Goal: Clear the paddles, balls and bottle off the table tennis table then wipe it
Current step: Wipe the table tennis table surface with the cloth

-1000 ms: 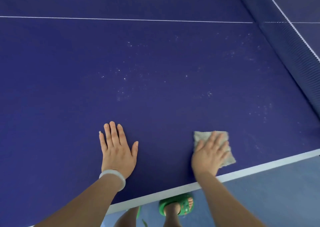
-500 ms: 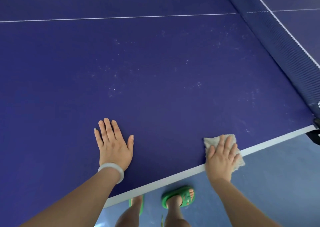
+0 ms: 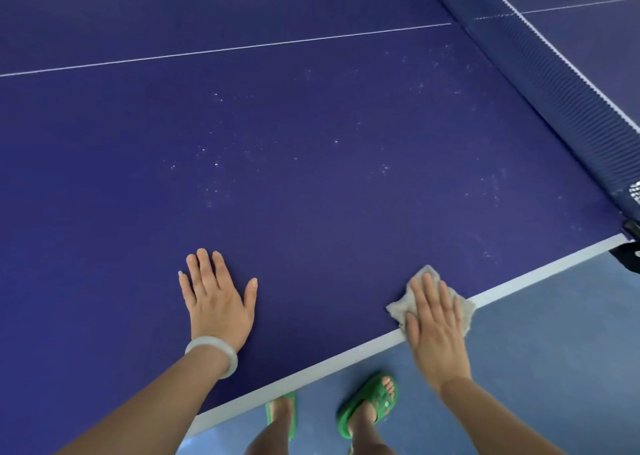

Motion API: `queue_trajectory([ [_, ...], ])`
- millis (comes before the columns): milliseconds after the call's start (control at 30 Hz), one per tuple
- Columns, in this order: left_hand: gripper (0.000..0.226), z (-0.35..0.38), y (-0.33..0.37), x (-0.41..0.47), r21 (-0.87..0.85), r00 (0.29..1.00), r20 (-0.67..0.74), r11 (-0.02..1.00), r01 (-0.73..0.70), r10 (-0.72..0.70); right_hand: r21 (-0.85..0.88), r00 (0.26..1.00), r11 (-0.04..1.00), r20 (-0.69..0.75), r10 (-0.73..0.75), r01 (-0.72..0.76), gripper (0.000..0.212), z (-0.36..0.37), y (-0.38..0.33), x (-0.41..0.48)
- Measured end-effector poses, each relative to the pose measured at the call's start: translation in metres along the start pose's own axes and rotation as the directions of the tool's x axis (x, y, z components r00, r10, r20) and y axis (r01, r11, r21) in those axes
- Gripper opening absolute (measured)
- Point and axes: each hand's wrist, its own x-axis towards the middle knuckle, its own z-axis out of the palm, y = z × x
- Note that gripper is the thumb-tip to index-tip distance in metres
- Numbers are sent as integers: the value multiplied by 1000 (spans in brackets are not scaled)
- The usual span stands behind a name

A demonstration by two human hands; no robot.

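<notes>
Count: two hands, one cloth, one table, one net, one bracelet, two sandals.

Your left hand (image 3: 218, 302) lies palm down on the table (image 3: 311, 125), lower centre-left of the frame. The fingers are straight and close together and the thumb is spread to the side; it holds nothing. A pale bracelet (image 3: 207, 342) sits on that wrist.

Your right hand (image 3: 434, 330), lower right, presses flat on the cloth (image 3: 398, 310) with straight fingers, not curled round it.

The cloth is grey-beige, crumpled and ragged at the rim. It sits at the table's near border, straddling the white edge stripe (image 3: 536, 267), with its right corner hanging past the stripe over the floor (image 3: 554, 350).

The table is deep blue and matte. One thin white line (image 3: 242, 49) crosses the upper part of the frame. Pale specks (image 3: 214, 163) are scattered across the middle and toward the right.

The net (image 3: 554, 83) is dark blue with a white top band and runs diagonally down the upper right.

The green sandals (image 3: 370, 402) are at bottom centre, on the pale blue floor.
</notes>
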Motion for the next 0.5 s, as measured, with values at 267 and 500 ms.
queue_trajectory([
  [267,61,-11,75,-5,-249,984,-38,952,-176,172,13,994,995,-30,102,-102,59,5,-4,10],
  [500,68,7,210,-2,-292,982,62,945,-151,176,-44,964,964,66,-258,262,57,-4,57,21],
])
